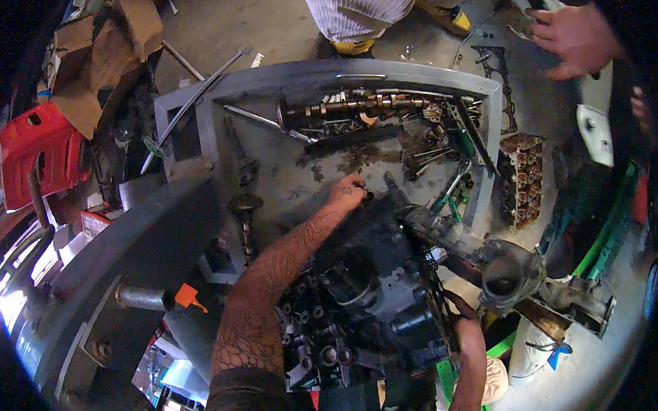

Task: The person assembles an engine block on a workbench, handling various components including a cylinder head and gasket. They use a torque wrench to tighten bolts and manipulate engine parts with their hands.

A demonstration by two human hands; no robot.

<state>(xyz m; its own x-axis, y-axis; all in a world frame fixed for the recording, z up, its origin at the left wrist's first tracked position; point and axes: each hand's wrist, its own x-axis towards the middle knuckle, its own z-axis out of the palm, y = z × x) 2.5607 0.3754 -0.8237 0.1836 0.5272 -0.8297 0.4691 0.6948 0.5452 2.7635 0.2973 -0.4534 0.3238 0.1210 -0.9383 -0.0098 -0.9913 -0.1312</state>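
Note:
A dark engine block (400, 279) is right before me, with bolted caps and openings at its near left side. My left hand (348, 194) is at the block's far left corner. Its fingers are curled closed around something small and dark that I cannot make out. At the block's right side my right hand (467, 330) grips the edge, its fingers bent against the metal and partly hidden.
Beyond the block, a grey metal frame (382, 67) surrounds a camshaft (362, 106) and loose bolts. A cylinder head (522, 180) lies to the right, near a cast metal housing (505, 275). Another person's hand (573, 41) shows at upper right. Cardboard (96, 72) and a red plastic piece (41, 154) lie left.

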